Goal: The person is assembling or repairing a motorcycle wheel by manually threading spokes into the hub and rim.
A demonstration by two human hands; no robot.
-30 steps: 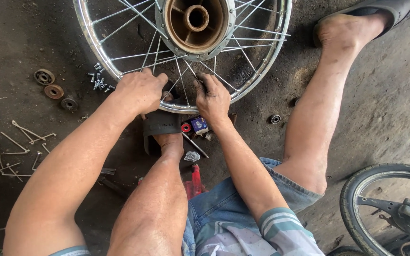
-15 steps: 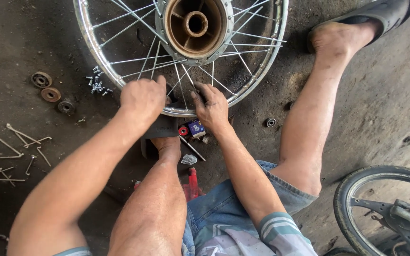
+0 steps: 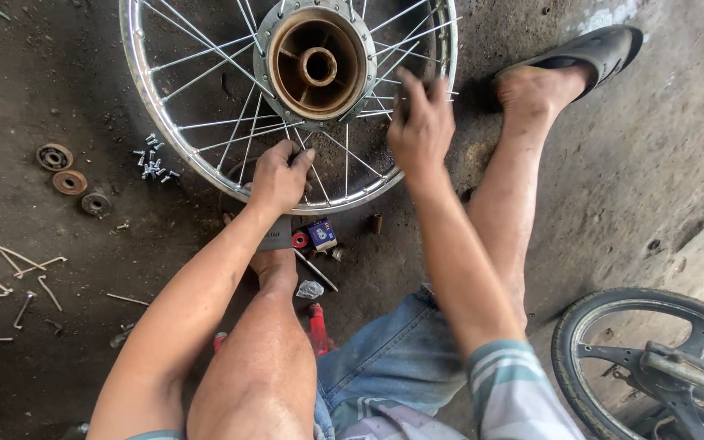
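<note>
While wheel (image 3: 205,90) lies flat | left hand (image 3: 280,175) grip clenched on spokes (image 3: 319,167) | right hand (image 3: 421,130) grip unclear, blurred.

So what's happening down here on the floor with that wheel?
A person sits on the ground working on a spoked wheel that lies flat in front of them. The left hand rests on the spokes near the rim, and the right hand is up among the spokes beside the rusty hub. Loose spokes, small nipples and three round bearings lie on the ground to the left. Another wheel sits at the lower right.
</note>
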